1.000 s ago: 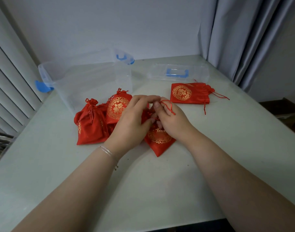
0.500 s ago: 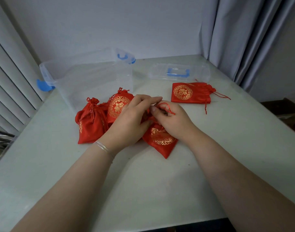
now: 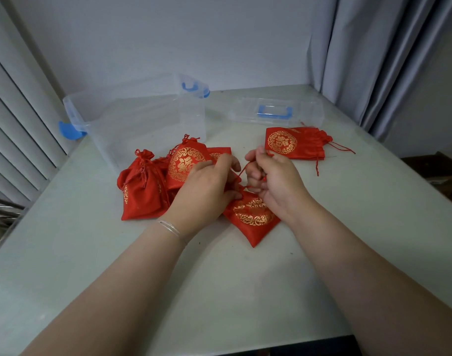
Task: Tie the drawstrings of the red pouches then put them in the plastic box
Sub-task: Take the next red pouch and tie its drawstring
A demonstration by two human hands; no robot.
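Observation:
A red pouch with a gold emblem (image 3: pixel 253 217) lies on the table between my hands, its gathered neck pointing away from me. My left hand (image 3: pixel 207 186) and my right hand (image 3: pixel 273 181) each pinch one of its red drawstrings (image 3: pixel 241 173), and the cord runs taut between them above the neck. Left of my hands stand two pouches with tied necks, one plain-sided (image 3: pixel 141 191) and one showing its emblem (image 3: pixel 185 160). Another flat pouch (image 3: pixel 294 142) lies to the right, strings loose. The clear plastic box (image 3: pixel 132 116) stands open at the back left.
The box's clear lid with a blue handle (image 3: pixel 275 113) lies at the back right. The edge of another red pouch (image 3: pixel 219 151) shows behind my left hand. A grey curtain (image 3: pixel 386 60) hangs at the right, window slats at the left.
My hands have moved apart, drawing the cord out between them. The pouch has slid slightly toward me.

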